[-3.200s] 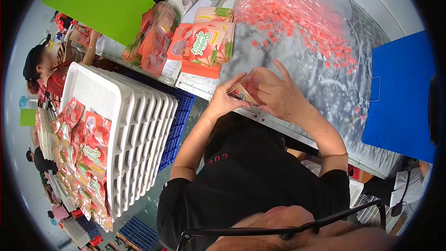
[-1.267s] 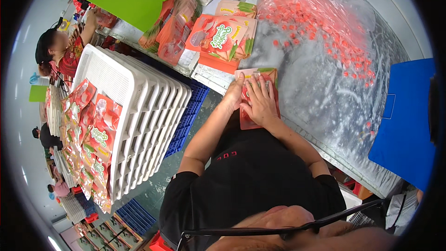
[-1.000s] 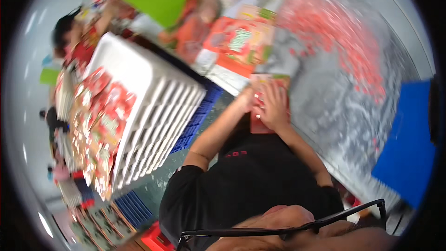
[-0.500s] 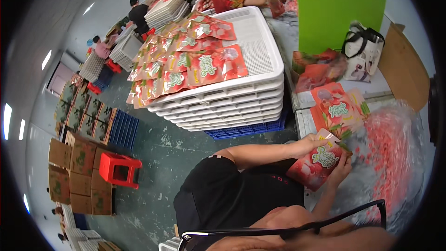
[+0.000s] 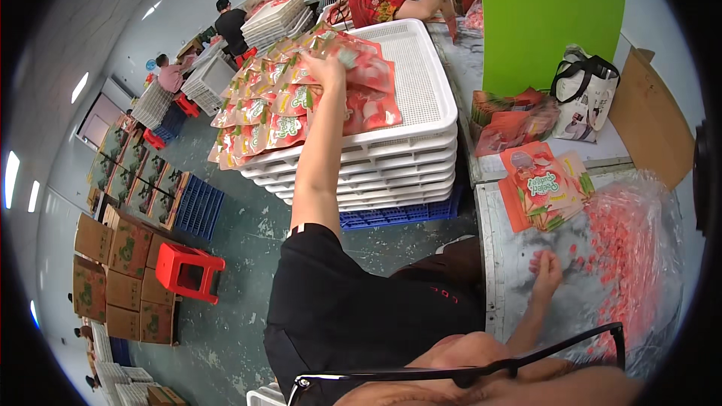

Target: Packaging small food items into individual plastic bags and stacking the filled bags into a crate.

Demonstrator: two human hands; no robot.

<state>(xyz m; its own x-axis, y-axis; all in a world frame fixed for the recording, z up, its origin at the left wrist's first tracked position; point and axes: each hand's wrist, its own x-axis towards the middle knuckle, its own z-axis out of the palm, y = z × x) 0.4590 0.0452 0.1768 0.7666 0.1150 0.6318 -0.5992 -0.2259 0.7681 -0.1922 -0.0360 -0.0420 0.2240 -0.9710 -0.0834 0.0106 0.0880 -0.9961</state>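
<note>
My left hand (image 5: pixel 327 69) is stretched over the top white mesh tray (image 5: pixel 415 68). It is closed on the upper end of a red pouch (image 5: pixel 372 71), blurred by motion, above the rows of red printed pouches (image 5: pixel 286 129) lying overlapped there. My right hand (image 5: pixel 547 274) is just above the metal tabletop with its fingers curled together; whatever they may hold is too small to make out. To its right, many small pink-red pieces (image 5: pixel 620 256) lie in clear plastic film (image 5: pixel 662 218). Beyond that hand, flat red pouches (image 5: pixel 543 184) rest on the table.
The tray tops a stack on a blue base (image 5: pixel 402 214). A green panel (image 5: pixel 553 15), a white bag with black handles (image 5: pixel 587 94) and cardboard (image 5: pixel 650 120) stand at the table's far side. A red stool (image 5: pixel 188 271) is left; a co-worker (image 5: pixel 376 0) sits beyond.
My left hand has swung from the table to the tray, and the pouch both hands held has gone with it. My right hand has let go and stays low over the table.
</note>
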